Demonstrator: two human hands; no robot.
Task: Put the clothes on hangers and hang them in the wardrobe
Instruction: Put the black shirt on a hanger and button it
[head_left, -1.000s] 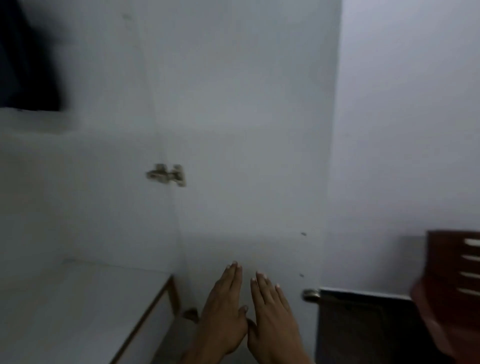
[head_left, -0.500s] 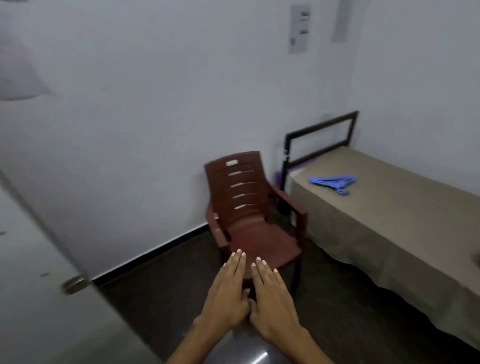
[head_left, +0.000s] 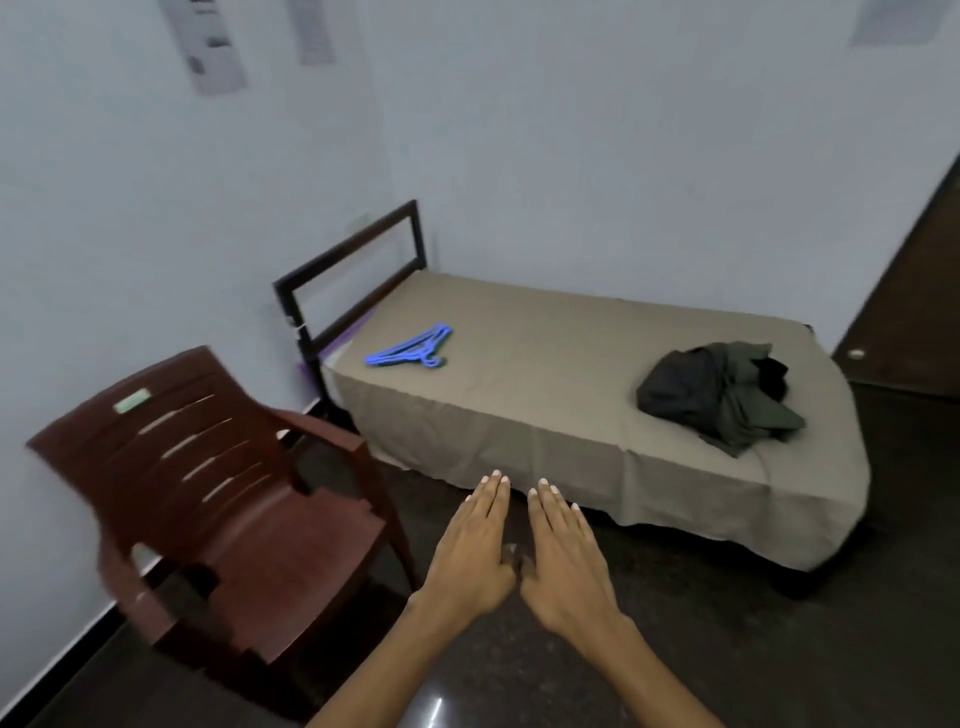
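Since the earlier frame the head view has swung right, bringing a dark pile of clothes (head_left: 719, 397) into sight on the bed (head_left: 545, 374). The left hand (head_left: 475, 545) and right hand (head_left: 563, 553) (both flat, fingers straight, holding nothing) hover side by side over the floor, well short of the blue hangers (head_left: 410, 351) and the clothes.

A plain bedroom: single bed (head_left: 519, 415), plastic chair (head_left: 218, 493), bare walls (head_left: 623, 156)

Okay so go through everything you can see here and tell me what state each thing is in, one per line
left hand: open, fingers straight, holding nothing
right hand: open, fingers straight, holding nothing
blue hangers: lying flat on the bed, bare of clothes
dark clothes: crumpled in a heap on the bed, not on hangers
bed: covered with a tan sheet
brown chair: upright, seat bare
dark door: only partly in view
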